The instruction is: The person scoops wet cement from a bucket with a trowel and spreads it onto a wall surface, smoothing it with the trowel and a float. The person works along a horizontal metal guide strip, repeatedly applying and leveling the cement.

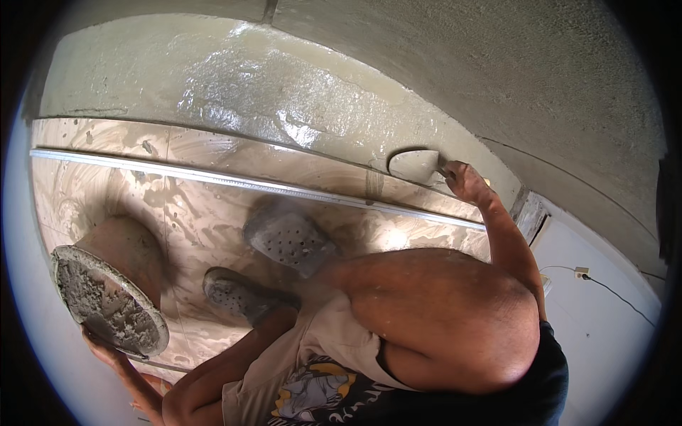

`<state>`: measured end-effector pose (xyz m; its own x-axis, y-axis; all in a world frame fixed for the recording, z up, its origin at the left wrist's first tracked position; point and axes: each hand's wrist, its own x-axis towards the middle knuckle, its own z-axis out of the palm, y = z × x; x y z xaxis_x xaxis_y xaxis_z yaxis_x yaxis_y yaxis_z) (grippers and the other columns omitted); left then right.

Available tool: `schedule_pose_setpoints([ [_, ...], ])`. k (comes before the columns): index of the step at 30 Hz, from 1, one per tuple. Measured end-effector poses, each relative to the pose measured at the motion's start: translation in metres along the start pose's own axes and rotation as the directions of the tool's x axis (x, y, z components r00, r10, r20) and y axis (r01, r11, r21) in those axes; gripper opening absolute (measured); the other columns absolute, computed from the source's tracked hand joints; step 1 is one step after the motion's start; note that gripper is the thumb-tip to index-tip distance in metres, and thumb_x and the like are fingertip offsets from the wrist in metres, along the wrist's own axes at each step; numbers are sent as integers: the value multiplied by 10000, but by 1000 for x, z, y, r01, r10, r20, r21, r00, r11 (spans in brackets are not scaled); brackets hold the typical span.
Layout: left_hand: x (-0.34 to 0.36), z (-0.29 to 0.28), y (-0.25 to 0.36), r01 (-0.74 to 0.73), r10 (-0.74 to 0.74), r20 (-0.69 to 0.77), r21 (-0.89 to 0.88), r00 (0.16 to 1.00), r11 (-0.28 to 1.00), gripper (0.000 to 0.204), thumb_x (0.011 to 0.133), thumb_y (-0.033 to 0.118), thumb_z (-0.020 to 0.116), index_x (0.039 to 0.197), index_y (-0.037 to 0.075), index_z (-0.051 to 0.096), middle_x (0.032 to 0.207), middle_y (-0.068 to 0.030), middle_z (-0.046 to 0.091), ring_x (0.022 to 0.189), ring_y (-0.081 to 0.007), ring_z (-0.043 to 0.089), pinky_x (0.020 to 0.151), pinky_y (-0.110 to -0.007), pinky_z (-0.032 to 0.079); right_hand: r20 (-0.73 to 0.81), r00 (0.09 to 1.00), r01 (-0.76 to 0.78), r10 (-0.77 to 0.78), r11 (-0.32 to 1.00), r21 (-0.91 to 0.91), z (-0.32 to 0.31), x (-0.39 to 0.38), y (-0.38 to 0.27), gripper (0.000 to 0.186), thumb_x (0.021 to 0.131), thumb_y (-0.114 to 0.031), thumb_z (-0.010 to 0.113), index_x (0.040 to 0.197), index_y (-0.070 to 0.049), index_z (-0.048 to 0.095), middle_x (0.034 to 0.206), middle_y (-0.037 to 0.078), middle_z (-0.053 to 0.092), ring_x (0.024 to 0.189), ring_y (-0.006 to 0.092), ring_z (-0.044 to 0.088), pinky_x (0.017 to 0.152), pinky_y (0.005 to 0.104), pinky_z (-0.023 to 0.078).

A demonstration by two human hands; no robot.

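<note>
My right hand (467, 182) grips the handle of a pointed trowel (414, 165), whose blade lies against the wet grey plaster (241, 85) just above the strip where the tiles begin. At the lower left, my left hand (103, 348) holds the rim of a tilted bucket (124, 248) of grey mortar (103, 302). The fingers of that hand are partly hidden under the bucket.
A long metal straightedge (213, 181) crosses the smeared beige tiles (192, 234). Two grey perforated clogs (284, 238) are below it near my bent legs. A rough grey wall fills the upper right, and a white surface with a socket (581, 272) and cable is at right.
</note>
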<state>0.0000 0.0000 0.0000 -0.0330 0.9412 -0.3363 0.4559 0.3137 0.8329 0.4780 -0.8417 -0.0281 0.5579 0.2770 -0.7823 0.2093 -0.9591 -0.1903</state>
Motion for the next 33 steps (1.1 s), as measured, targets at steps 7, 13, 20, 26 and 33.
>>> schedule_pose_setpoints([
  [7, 19, -30, -4, -99, 96, 34, 105, 995, 990, 548, 1003, 380, 543, 1381, -16, 527, 1364, -111, 565, 1234, -239, 555, 1073, -352, 428, -191, 974, 94, -121, 985, -145, 11, 20, -63, 230, 860, -124, 608, 1054, -2, 592, 1059, 250, 632, 989, 443, 610, 882, 491, 504],
  [13, -10, 2, 7, -100, 100, 1, 111, 995, 989, 563, 1032, 355, 452, 1431, -43, 459, 1461, -129, 476, 1340, -246, 449, 1154, -363, 305, -193, 969, 128, -156, 980, -153, -4, 27, -74, 243, 855, -137, 608, 1052, 4, 589, 1039, 258, 634, 992, 448, 609, 894, 497, 497],
  [20, -9, 6, 4, -119, 124, -32, 127, 992, 985, 556, 1045, 348, 427, 1427, -55, 459, 1463, -129, 473, 1355, -245, 430, 1169, -368, 277, -100, 990, 89, -105, 985, -150, 0, 28, -73, 248, 852, -147, 590, 1040, 15, 595, 1027, 270, 635, 982, 453, 612, 890, 496, 496],
  [26, -7, 6, 6, -45, 47, -23, 80, 999, 996, 563, 1044, 357, 430, 1438, -45, 452, 1483, -129, 457, 1367, -244, 419, 1176, -371, 263, -219, 960, 167, -176, 984, -58, 1, 27, -65, 245, 857, -154, 590, 1040, 8, 605, 1016, 270, 641, 962, 461, 617, 854, 487, 507],
  [33, -2, 7, 2, -22, 22, -44, -3, 999, 1000, 555, 1024, 361, 504, 1399, -47, 502, 1409, -118, 535, 1301, -228, 502, 1122, -335, 365, -100, 992, 68, -81, 989, -130, 13, 32, -8, 164, 810, -88, 596, 937, 13, 621, 888, 261, 642, 865, 430, 640, 740, 458, 496],
])
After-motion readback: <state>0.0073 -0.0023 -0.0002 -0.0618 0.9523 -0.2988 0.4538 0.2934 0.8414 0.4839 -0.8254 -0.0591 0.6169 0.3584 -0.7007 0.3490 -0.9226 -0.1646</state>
